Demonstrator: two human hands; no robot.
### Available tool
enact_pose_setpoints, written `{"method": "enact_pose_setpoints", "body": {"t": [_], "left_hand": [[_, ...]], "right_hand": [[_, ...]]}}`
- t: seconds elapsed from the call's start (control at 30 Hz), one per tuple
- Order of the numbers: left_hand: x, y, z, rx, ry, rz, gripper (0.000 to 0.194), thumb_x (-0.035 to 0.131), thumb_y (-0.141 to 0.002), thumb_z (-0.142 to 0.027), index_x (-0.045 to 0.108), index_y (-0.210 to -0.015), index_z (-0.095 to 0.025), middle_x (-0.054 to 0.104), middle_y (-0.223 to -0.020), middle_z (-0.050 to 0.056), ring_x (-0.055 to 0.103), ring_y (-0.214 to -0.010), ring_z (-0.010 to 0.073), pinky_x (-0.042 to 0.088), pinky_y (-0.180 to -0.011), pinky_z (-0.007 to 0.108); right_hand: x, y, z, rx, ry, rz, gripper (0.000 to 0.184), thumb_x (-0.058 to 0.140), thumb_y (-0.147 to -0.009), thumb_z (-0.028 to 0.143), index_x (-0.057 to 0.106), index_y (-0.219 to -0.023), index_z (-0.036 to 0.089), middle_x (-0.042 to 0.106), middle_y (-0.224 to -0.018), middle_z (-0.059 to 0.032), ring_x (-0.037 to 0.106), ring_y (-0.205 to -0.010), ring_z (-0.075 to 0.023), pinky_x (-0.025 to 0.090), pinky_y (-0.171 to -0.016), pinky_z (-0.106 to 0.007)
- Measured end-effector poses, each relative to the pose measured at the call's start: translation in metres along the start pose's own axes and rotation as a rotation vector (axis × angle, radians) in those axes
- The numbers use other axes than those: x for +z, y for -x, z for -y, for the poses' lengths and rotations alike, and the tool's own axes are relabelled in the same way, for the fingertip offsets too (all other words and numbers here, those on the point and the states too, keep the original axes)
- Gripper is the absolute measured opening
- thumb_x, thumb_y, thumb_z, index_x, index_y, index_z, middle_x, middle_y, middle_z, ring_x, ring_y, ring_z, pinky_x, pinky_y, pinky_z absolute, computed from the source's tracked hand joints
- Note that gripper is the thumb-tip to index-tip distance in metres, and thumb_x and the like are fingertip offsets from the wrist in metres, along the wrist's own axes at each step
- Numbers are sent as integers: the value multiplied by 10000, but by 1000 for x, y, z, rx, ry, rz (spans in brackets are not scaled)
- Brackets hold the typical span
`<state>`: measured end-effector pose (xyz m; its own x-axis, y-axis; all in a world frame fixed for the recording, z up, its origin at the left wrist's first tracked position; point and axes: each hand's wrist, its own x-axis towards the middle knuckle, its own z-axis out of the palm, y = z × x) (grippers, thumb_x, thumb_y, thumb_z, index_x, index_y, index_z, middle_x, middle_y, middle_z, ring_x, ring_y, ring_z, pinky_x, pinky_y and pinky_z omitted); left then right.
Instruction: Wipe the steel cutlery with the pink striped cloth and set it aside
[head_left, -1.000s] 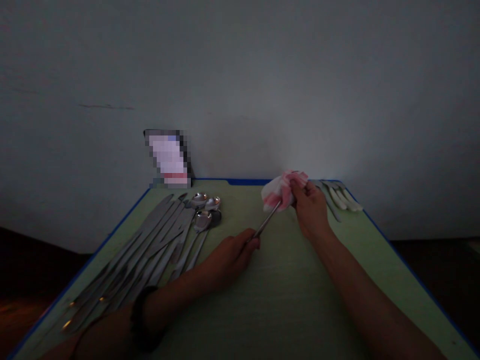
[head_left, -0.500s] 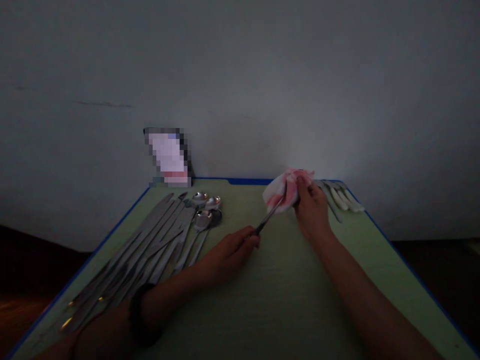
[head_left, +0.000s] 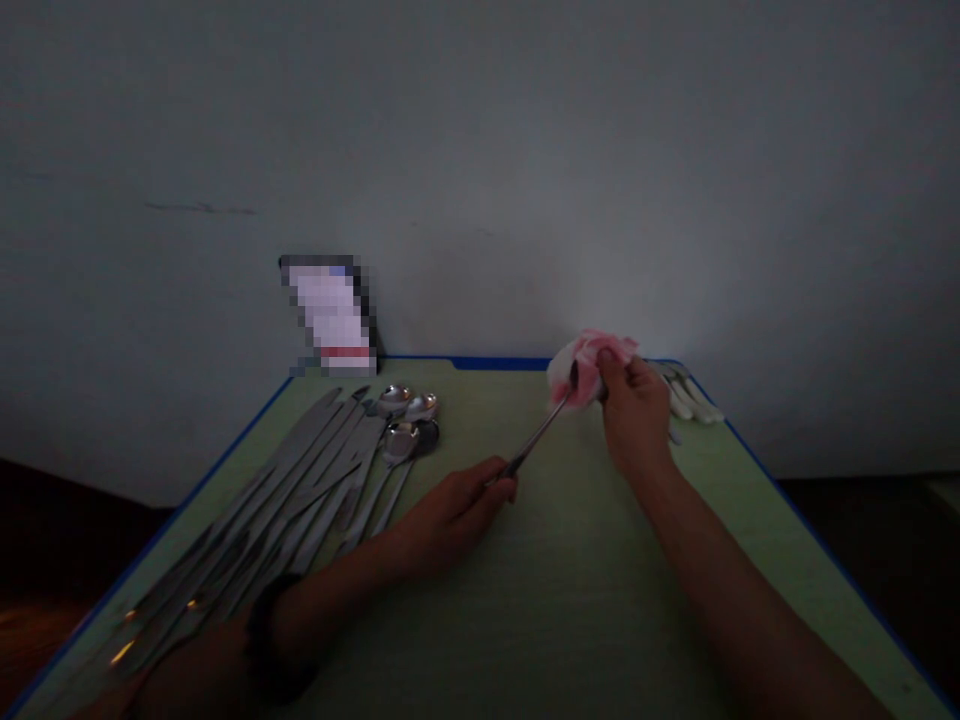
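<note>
My left hand (head_left: pixel 461 505) is closed around the handle of a metal spoon (head_left: pixel 538 436), which points up and to the right. The spoon's small dark bowl lies against a pink and white cloth (head_left: pixel 589 362). Bunched in my right hand (head_left: pixel 634 410), the cloth sits behind and around the bowl, partly hiding it. Left of my left hand lie several metal spoons (head_left: pixel 401 440) and, beside them, several table knives (head_left: pixel 315 430) in a long slanted row, partly covered by my left forearm.
A phone (head_left: pixel 330 310), its screen blurred, leans against the grey wall (head_left: pixel 480 150) at the back left. Several pale-handled utensils (head_left: pixel 694 400) lie at the back right of the green table (head_left: pixel 570 600), which has a blue edge.
My right hand and the cloth have shifted slightly right and up, uncovering more of the spoon's bowl. My left hand keeps its hold on the handle, nearly in place.
</note>
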<state>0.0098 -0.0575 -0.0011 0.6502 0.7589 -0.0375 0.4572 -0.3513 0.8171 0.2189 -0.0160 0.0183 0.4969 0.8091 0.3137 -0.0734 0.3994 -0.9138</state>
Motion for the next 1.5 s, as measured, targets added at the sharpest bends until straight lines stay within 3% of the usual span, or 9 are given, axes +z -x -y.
{"method": "enact_pose_setpoints", "body": {"t": [0.1, 0.17, 0.43, 0.53, 0.73, 0.9, 1.03, 1.33, 1.5], "left_hand": [[0, 1, 0, -2, -13, 19, 304, 296, -912, -397, 525, -904, -198, 562, -792, -2, 526, -721, 151, 396, -670, 256], [1, 1, 0, -10, -26, 17, 295, 301, -911, -394, 522, -901, -198, 556, -769, -8, 523, -698, 147, 388, -645, 248], [2, -3, 5, -12, -6, -74, 268, 315, -900, -356, 498, -797, -189, 508, -688, -24, 495, -650, 136, 369, -592, 224], [2, -5, 8, -32, 16, -130, 274, 320, -893, -362, 513, -810, -187, 502, -667, -24, 477, -636, 137, 361, -558, 213], [2, -8, 9, -28, 46, -181, 274, 358, -890, -362, 542, -798, -181, 509, -661, -32, 462, -597, 116, 361, -558, 206], [3, -3, 7, -39, 200, -24, 282, 348, -901, -385, 542, -903, -180, 466, -537, -62, 424, -459, 85, 331, -454, 182], [5, 1, 10, 22, 333, 25, 283, 315, -916, -373, 514, -954, -176, 540, -589, -42, 459, -467, 78, 368, -460, 172], [1, -7, 13, -126, 221, -179, 331, 342, -892, -411, 538, -776, -172, 542, -490, -56, 466, -385, 85, 358, -404, 172], [0, -7, 10, -103, 146, -210, 376, 325, -900, -406, 516, -679, -168, 522, -491, -56, 466, -405, 79, 359, -432, 171]], "right_hand": [[-9, -8, 6, -106, 183, 30, 192, 613, -710, 361, 648, -791, 190, 572, -638, 23, 487, -594, -98, 375, -553, -220], [-6, -5, 2, -80, 151, 19, 225, 588, -728, 391, 648, -813, 191, 574, -644, 21, 486, -585, -94, 373, -547, -220], [31, 30, -23, 313, -258, 78, 295, 579, -708, 437, 621, -839, 176, 617, -767, -18, 540, -662, -111, 423, -595, -226], [36, 43, -24, 384, -256, 117, 310, 577, -699, 458, 617, -816, 173, 610, -725, -14, 524, -607, -109, 420, -560, -225], [38, 57, -30, 334, -51, 169, 326, 549, -724, 469, 633, -785, 160, 591, -671, -2, 491, -579, -106, 394, -531, -213], [32, 46, -30, 332, -81, 145, 321, 558, -724, 450, 643, -839, 162, 621, -725, -6, 519, -621, -112, 401, -562, -214], [27, 39, -28, 304, -49, 137, 333, 551, -732, 470, 642, -811, 159, 609, -677, 1, 493, -567, -101, 361, -503, -206], [40, 65, -23, 200, 148, 292, 293, 517, -783, 410, 631, -888, 161, 645, -778, -30, 545, -654, -125, 409, -582, -226], [42, 70, -26, 156, 172, 348, 258, 527, -783, 356, 625, -921, 162, 655, -855, -50, 567, -718, -138, 430, -654, -246]]}}
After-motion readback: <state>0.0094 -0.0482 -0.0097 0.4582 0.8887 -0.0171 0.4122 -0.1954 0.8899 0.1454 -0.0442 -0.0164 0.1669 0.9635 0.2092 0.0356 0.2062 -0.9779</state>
